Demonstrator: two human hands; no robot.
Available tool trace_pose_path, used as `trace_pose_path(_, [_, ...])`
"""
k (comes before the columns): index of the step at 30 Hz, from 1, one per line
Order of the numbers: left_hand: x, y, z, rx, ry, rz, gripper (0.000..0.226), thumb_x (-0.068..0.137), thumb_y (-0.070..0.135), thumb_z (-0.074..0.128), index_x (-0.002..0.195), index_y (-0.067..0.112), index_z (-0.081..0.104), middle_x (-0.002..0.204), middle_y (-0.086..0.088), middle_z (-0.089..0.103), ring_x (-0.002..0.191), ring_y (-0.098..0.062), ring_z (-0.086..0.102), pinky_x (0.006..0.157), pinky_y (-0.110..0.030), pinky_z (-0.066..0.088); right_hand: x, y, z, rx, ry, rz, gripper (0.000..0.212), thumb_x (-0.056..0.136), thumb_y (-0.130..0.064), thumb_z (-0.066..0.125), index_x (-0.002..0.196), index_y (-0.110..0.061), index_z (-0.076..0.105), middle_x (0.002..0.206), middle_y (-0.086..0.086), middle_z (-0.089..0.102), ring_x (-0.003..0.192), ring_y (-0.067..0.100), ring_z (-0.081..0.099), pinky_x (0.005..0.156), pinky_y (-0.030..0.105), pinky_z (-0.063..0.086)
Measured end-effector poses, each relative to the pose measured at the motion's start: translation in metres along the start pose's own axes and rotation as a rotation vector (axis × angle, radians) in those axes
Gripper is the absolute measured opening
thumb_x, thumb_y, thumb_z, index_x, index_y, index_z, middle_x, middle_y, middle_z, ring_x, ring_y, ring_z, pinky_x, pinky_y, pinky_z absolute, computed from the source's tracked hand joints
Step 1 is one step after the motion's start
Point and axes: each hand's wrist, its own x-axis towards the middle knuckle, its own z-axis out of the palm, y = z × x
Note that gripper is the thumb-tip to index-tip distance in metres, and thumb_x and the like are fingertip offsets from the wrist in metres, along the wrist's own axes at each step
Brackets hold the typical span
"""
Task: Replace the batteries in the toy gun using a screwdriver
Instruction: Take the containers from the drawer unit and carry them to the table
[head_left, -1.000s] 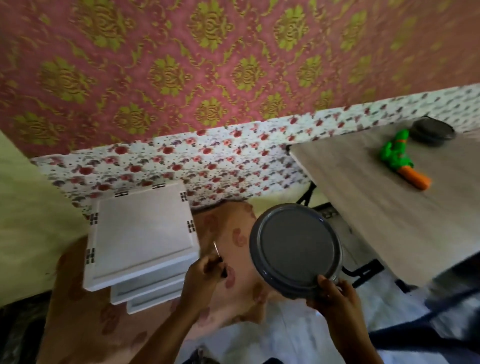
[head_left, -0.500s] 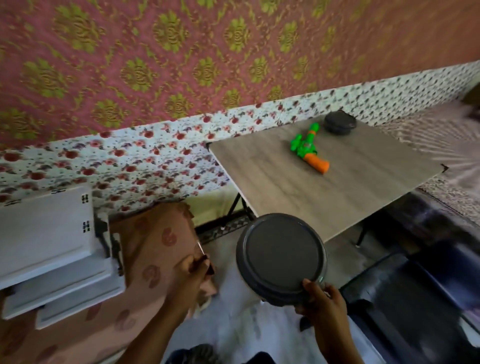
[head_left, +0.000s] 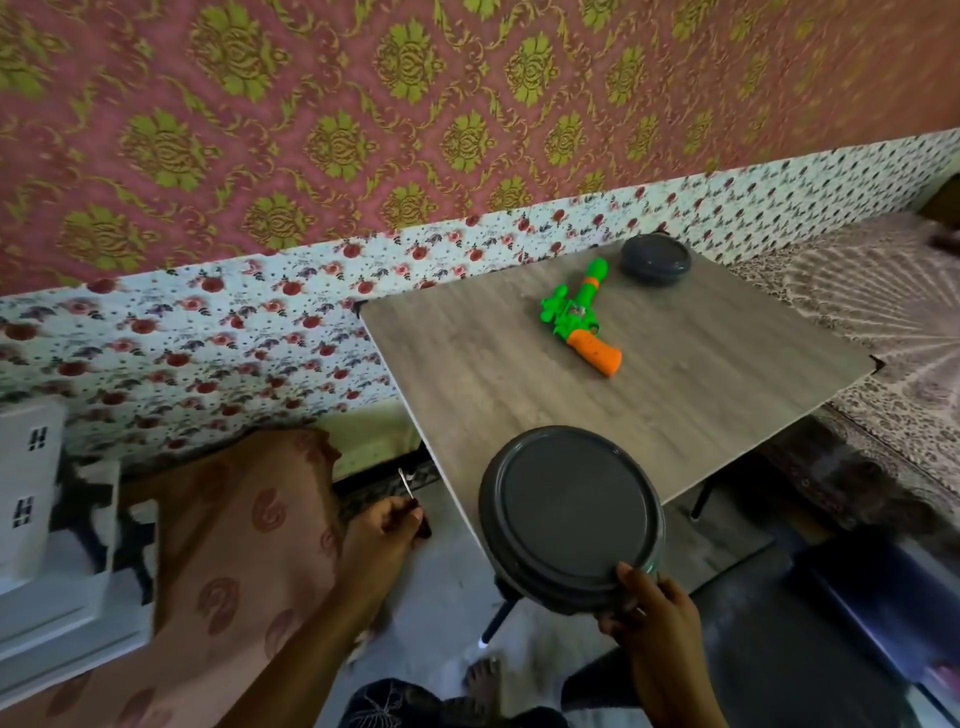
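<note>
My left hand (head_left: 382, 525) grips the screwdriver (head_left: 411, 496), my right hand (head_left: 649, 613) the grey container (head_left: 571, 517); I'd set both gently near the toy gun (head_left: 579, 317).

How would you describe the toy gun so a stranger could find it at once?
Look at the grey wood-grain table against the floral wall. Near its far edge lies a green plastic toy gun with an orange grip. Beside it sits only a dark round lidded container; the gun alone is brightly coloured.

A small screwdriver (head_left: 411, 496) is being pinched in the left hand (head_left: 382, 530), shaft upward. A round grey container (head_left: 571, 517) is being gripped at its rim by the right hand (head_left: 649, 605) over the worktop (head_left: 519, 364) edge, where a toy gun (head_left: 579, 317) is lying.
</note>
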Motion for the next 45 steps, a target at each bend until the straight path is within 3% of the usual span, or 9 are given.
trace_pose_path(6, [0.05, 0.032, 0.046, -0.074, -0.002, -0.02, 0.007, 0.092, 0.007, 0.057, 0.091, 0.01, 0.063, 0.083, -0.002, 0.068, 0.069, -0.005, 0.066, 0.058, -0.01, 0.051, 0.06, -0.053, 0.009, 0.0, -0.058, 0.052, 0.013, 0.084, -0.007, 0.06, 0.083, -0.007, 0.047, 0.065, 0.015, 0.047, 0.054, 0.027, 0.05, 0.042, 0.03, 0.044])
trace_pose_path(9, [0.071, 0.045, 0.061, -0.075, -0.003, 0.003, 0.01, 0.092, 0.009, 0.058, 0.088, 0.017, 0.063, 0.087, -0.005, 0.07, 0.067, -0.001, 0.068, 0.068, -0.017, 0.056, 0.087, -0.076, 0.016, 0.007, -0.093, 0.079, 0.018, 0.085, -0.01, 0.059, 0.074, -0.009, 0.045, 0.065, 0.013, 0.048, 0.05, 0.025, 0.05, 0.044, 0.031, 0.042])
trace_pose_path(13, [0.084, 0.063, 0.076, -0.076, 0.029, 0.037, 0.017, 0.092, 0.011, 0.058, 0.085, 0.026, 0.059, 0.085, 0.001, 0.067, 0.079, -0.01, 0.067, 0.076, -0.023, 0.056, 0.12, -0.104, 0.027, 0.008, -0.138, 0.091, 0.017, 0.085, -0.013, 0.059, 0.077, -0.01, 0.045, 0.066, 0.011, 0.049, 0.049, 0.023, 0.053, 0.044, 0.03, 0.045])
trace_pose_path(19, [0.102, 0.076, 0.094, -0.142, 0.073, 0.04, 0.014, 0.092, 0.013, 0.059, 0.089, 0.026, 0.062, 0.089, 0.001, 0.07, 0.086, -0.014, 0.069, 0.083, -0.03, 0.055, 0.156, -0.137, 0.044, -0.02, -0.178, 0.047, 0.013, 0.086, -0.011, 0.056, 0.08, -0.01, 0.045, 0.072, 0.012, 0.049, 0.059, 0.026, 0.05, 0.054, 0.034, 0.041])
trace_pose_path(23, [0.12, 0.086, 0.114, -0.224, 0.167, 0.037, 0.009, 0.091, 0.015, 0.06, 0.097, 0.019, 0.065, 0.091, -0.001, 0.071, 0.087, -0.015, 0.07, 0.084, -0.031, 0.056, 0.19, -0.159, 0.052, -0.059, -0.246, 0.06, 0.01, 0.086, -0.012, 0.055, 0.09, -0.01, 0.047, 0.076, 0.014, 0.051, 0.056, 0.026, 0.05, 0.048, 0.032, 0.042])
trace_pose_path(33, [0.183, 0.134, 0.227, -0.318, 0.345, 0.068, 0.009, 0.091, 0.005, 0.058, 0.092, 0.007, 0.066, 0.085, -0.011, 0.07, 0.081, -0.019, 0.067, 0.08, -0.03, 0.057, 0.35, -0.227, 0.042, -0.133, -0.398, 0.069, 0.015, 0.085, -0.008, 0.055, 0.077, -0.01, 0.043, 0.072, 0.01, 0.046, 0.057, 0.021, 0.047, 0.041, 0.027, 0.043])
trace_pose_path(38, [0.203, 0.159, 0.313, -0.368, 0.459, 0.024, 0.014, 0.09, -0.005, 0.055, 0.084, 0.005, 0.063, 0.065, -0.002, 0.067, 0.062, -0.005, 0.063, 0.067, -0.022, 0.055, 0.428, -0.273, 0.01, -0.144, -0.479, 0.108, 0.017, 0.083, -0.006, 0.058, 0.077, -0.012, 0.043, 0.073, 0.007, 0.049, 0.059, 0.018, 0.051, 0.041, 0.026, 0.044])
trace_pose_path(42, [0.216, 0.174, 0.368, -0.357, 0.492, -0.012, 0.014, 0.084, 0.0, 0.065, 0.077, 0.013, 0.065, 0.06, 0.002, 0.07, 0.059, -0.005, 0.064, 0.073, -0.035, 0.051, 0.473, -0.305, -0.033, -0.144, -0.467, 0.149, 0.016, 0.082, -0.006, 0.058, 0.078, -0.011, 0.043, 0.076, 0.008, 0.05, 0.062, 0.021, 0.05, 0.042, 0.027, 0.043])
trace_pose_path(45, [0.23, 0.192, 0.405, -0.39, 0.479, 0.006, 0.017, 0.091, -0.004, 0.054, 0.078, 0.003, 0.063, 0.068, -0.008, 0.066, 0.053, 0.001, 0.061, 0.057, -0.019, 0.051, 0.501, -0.321, -0.062, -0.169, -0.418, 0.145, 0.014, 0.083, -0.007, 0.058, 0.081, -0.009, 0.044, 0.081, 0.011, 0.051, 0.066, 0.024, 0.052, 0.048, 0.032, 0.045])
